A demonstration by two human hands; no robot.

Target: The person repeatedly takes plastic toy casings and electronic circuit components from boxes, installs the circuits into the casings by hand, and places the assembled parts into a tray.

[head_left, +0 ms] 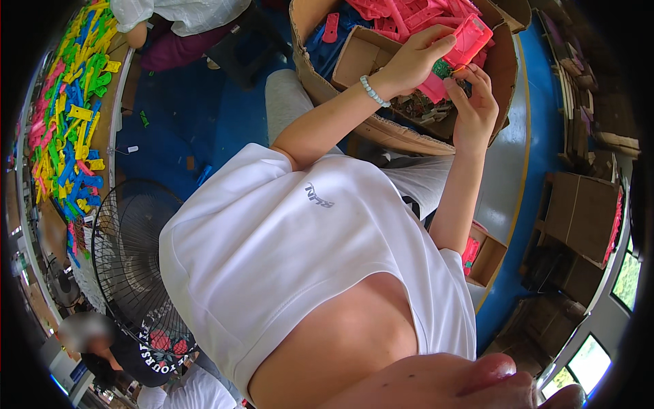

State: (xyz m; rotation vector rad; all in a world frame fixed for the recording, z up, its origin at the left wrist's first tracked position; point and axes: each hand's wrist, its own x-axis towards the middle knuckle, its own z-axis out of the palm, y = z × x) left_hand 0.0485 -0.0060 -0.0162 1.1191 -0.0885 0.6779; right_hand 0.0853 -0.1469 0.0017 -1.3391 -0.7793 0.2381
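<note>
The pink plastic housing (463, 42) is held up above the big cardboard box (501, 75) of pink parts. The left hand (412, 60) grips it, fingers closed round its lower end; keeping that grip firm should steady the piece. The right hand (473, 109) pinches a small green part (443, 68) at its underside, fingertips nearly shut, best pressed in squarely

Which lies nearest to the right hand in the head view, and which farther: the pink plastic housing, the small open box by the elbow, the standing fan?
From the right hand:
1. Pink plastic housing, just above it, held in both hands.
2. Small open box, below it beside the right elbow, with pink parts inside.
3. Standing fan, far across at the lower left.
</note>
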